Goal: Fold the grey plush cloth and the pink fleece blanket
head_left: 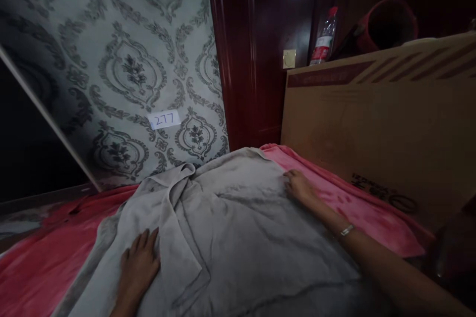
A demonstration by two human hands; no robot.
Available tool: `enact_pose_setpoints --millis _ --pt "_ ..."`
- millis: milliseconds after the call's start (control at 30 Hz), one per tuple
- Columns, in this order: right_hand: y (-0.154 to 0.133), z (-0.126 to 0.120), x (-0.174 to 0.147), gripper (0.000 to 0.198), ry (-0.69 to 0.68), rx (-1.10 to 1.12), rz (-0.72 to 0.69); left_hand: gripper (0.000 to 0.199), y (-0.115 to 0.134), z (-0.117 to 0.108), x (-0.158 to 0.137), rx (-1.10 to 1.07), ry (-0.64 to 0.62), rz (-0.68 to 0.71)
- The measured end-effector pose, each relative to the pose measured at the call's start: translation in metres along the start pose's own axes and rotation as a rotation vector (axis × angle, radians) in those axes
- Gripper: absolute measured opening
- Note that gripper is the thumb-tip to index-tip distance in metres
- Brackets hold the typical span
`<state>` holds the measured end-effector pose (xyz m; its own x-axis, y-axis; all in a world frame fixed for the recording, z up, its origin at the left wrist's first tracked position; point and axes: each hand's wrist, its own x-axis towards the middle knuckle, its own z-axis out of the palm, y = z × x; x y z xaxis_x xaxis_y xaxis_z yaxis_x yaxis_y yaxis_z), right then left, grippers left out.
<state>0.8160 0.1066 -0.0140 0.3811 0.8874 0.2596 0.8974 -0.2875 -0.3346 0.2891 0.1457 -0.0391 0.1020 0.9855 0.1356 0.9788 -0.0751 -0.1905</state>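
Note:
A grey plush blanket point(238, 228) is spread over a pink-red cloth point(334, 198), with soft wrinkles across it. One corner at the left is folded back over itself. My left hand point(139, 260) lies palm down on the blanket beside that fold, fingers stretched forward and apart. At the blanket's upper right edge, my right hand point(297, 186) has its fingers curled together on the cloth where the grey meets the pink. The right fingertips are partly hidden. A metal band point(346, 230) circles my right wrist.
A large cardboard box point(372, 124) stands along the right side, with a red-capped bottle point(324, 39) and a dark round container point(388, 25) at its top. Behind the blanket are a patterned wall with a paper label point(164, 119) and a dark red wooden panel point(260, 49).

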Motion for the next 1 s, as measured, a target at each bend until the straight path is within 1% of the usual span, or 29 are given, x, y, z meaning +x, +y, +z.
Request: enact_pose_setpoints --millis 67,167,267,333,400,467,533,567,667,733,800,867,933,1000 --pt "-0.024 0.010 0.034 0.046 0.020 0.081 -0.025 0.059 -0.002 0.004 0.001 0.017 0.010 -0.005" --pt "-0.045 0.023 0.086 0.049 0.010 0.220 0.046 0.061 -0.007 0.010 0.003 0.014 0.030 -0.012" --pt "-0.048 0.037 0.130 0.057 -0.032 0.361 0.174 0.063 -0.011 0.015 0.003 -0.009 0.029 -0.018" --pt "-0.046 0.048 0.152 0.057 -0.067 0.446 0.239 0.066 -0.014 0.018 0.004 -0.021 0.028 -0.023" --pt "-0.044 0.060 0.169 0.052 -0.098 0.518 0.272 0.069 -0.017 0.023 0.004 -0.031 0.034 -0.025" --pt "-0.041 0.070 0.184 0.040 -0.108 0.573 0.277 0.071 -0.021 0.030 0.004 -0.052 0.045 -0.026" --pt "-0.039 0.078 0.198 0.030 -0.065 0.607 0.276 0.068 -0.027 0.041 0.005 -0.087 0.056 -0.029" --pt "-0.036 0.081 0.204 0.029 -0.021 0.614 0.280 0.067 -0.030 0.047 0.005 -0.108 0.069 -0.034" --pt "-0.028 0.094 0.215 0.037 0.125 0.593 0.321 0.070 -0.040 0.065 0.004 -0.169 0.127 -0.036" --pt "-0.023 0.103 0.215 0.042 0.174 0.562 0.348 0.072 -0.045 0.073 0.003 -0.195 0.153 -0.024" --pt "-0.020 0.110 0.213 0.046 0.184 0.539 0.343 0.070 -0.046 0.075 0.001 -0.196 0.161 -0.009" --pt "-0.020 0.110 0.210 0.053 0.166 0.527 0.305 0.068 -0.045 0.072 0.000 -0.176 0.163 -0.008" --pt "-0.023 0.104 0.206 0.063 0.117 0.521 0.255 0.067 -0.041 0.065 0.001 -0.152 0.144 0.000" --pt "-0.031 0.095 0.196 0.074 0.062 0.507 0.211 0.068 -0.036 0.057 0.002 -0.127 0.116 0.008"
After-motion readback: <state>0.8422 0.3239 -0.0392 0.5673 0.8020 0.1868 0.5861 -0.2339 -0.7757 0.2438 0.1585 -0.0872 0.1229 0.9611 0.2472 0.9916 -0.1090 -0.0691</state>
